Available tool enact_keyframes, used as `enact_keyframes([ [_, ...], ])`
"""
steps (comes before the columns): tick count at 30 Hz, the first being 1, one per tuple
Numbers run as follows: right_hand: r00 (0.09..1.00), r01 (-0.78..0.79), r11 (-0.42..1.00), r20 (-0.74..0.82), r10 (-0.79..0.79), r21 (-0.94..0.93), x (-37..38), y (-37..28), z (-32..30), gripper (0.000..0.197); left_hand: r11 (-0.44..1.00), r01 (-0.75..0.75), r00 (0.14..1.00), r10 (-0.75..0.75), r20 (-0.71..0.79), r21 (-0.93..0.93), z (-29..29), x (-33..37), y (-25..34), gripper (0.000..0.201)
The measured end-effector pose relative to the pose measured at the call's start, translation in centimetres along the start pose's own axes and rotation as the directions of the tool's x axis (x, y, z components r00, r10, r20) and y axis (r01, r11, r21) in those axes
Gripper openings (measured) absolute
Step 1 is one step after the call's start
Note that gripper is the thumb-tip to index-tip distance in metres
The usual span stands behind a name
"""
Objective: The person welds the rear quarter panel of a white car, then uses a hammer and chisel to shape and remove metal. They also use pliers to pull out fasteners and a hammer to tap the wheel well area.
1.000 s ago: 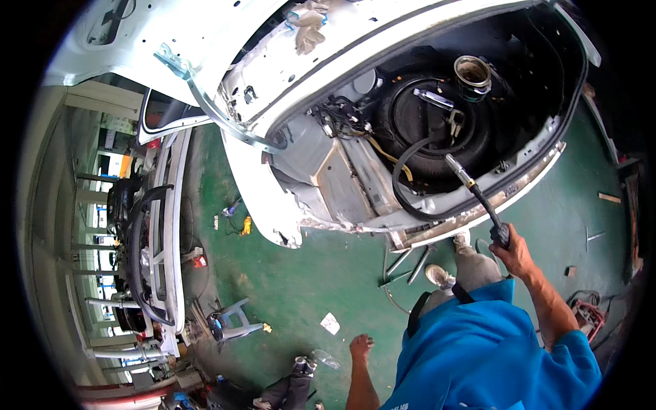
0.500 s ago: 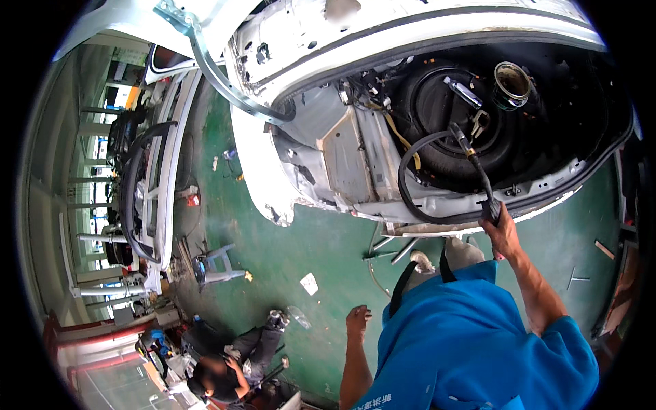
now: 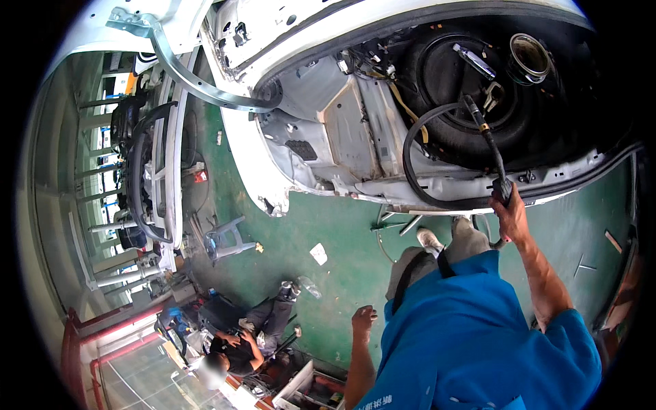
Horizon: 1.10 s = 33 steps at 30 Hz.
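Holding the long black tool [image 3: 491, 142] steady likely helps: the right hand [image 3: 510, 210] grips its handle [image 3: 503, 189], while the left hand [image 3: 364, 320] hangs, fingers curled in, looking empty.

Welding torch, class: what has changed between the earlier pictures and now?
The right hand has moved the welding torch forward over the open boot, bringing its nozzle near the clamp. Nothing was grasped or released. The left hand stays clear of the boot; the metal can stays inside it.
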State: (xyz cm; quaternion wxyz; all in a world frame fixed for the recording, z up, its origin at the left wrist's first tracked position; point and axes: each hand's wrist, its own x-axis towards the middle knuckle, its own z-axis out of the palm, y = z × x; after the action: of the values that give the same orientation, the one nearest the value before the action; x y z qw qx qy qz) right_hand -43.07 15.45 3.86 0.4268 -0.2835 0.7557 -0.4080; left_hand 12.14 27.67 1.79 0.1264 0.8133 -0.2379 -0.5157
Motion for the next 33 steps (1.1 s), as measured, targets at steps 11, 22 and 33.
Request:
enact_keyframes([
  [11, 0.97, 0.02, 0.999, -0.243, -0.007, 0.049, -4.7, 0.0, 2.5, 0.029, 0.966, -0.255, 0.967, 0.254, 0.032, 0.032, -7.7, 12.1, 8.8, 0.024],
  [22, 0.828, -0.146, 0.989, -0.546, 0.124, 0.004, -21.8, -1.3, 16.6, 0.028, 0.879, -0.368, 0.916, 0.287, 0.281, 0.302, -22.2, 35.4, 20.2, 0.019],
  [33, 0.79, -0.221, 0.958, -0.542, 0.286, 0.183, -36.8, 0.3, 33.5, 0.036, 0.838, -0.363, 0.883, 0.171, 0.436, 0.408, -28.3, 39.9, 20.7, 0.024],
])
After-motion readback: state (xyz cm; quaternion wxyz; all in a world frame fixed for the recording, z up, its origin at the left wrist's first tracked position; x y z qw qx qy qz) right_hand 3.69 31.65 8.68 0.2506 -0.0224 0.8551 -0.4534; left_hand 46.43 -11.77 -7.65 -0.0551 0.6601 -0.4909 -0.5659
